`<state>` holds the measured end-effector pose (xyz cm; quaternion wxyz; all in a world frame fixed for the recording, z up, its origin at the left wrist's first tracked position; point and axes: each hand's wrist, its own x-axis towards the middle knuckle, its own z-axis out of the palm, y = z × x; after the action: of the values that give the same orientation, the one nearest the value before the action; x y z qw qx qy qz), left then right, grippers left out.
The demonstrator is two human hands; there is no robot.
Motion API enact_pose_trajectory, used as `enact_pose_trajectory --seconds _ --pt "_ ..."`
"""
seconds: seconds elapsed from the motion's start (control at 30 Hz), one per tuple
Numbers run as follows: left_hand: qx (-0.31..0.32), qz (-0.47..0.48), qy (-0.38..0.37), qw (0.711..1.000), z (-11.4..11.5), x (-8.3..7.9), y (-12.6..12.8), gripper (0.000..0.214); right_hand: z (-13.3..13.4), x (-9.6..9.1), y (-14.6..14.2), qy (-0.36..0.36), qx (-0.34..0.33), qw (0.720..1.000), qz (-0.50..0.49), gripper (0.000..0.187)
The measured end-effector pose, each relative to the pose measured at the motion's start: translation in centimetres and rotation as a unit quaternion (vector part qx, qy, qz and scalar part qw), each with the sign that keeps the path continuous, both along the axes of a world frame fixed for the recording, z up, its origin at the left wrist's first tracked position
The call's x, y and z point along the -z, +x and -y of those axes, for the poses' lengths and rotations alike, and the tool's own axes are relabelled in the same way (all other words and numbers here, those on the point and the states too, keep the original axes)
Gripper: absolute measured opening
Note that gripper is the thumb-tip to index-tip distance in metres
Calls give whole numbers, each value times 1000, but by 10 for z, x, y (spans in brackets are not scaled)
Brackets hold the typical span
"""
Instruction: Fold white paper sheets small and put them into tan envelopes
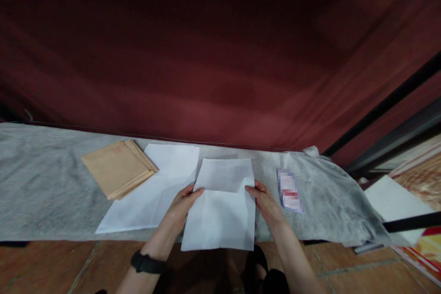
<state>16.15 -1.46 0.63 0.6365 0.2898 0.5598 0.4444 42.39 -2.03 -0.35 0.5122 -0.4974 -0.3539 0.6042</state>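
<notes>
Fingertips of left hand [181,206] and right hand [267,204] tucked behind the sheet [220,213]; card [289,190] print blurred; stamp [116,149] on envelopes [113,172] unreadably small.

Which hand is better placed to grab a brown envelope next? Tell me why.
Probably the left hand: it holds the left edge of the folded sheet, on the side where the envelopes lie. The right hand holds the far edge.

I have only the head camera, sitting above and behind the left hand [181,206] and right hand [267,204], facing forward and down, near enough that the white sheet [220,216] between them fills mid-frame, worktop [41,183] either side, red curtain [206,55] beyond.
</notes>
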Motion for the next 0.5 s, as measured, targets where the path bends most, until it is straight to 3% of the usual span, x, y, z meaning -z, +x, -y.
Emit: enact_pose_trajectory --seconds 0.13,0.27,0.4,0.5 --pt "-25 29 9 999 -9 -1 17 43 -7 -3 9 29 32 999 23 40" --pt "11 29 51 998 -15 -2 26 45 -12 -3 17 16 75 997 23 38" --pt "-5 31 59 998 -21 1 29 45 -13 1 17 10 35 998 50 44" --pt "-7 21 56 998 -26 7 30 42 -15 6 19 9 44 993 109 45"
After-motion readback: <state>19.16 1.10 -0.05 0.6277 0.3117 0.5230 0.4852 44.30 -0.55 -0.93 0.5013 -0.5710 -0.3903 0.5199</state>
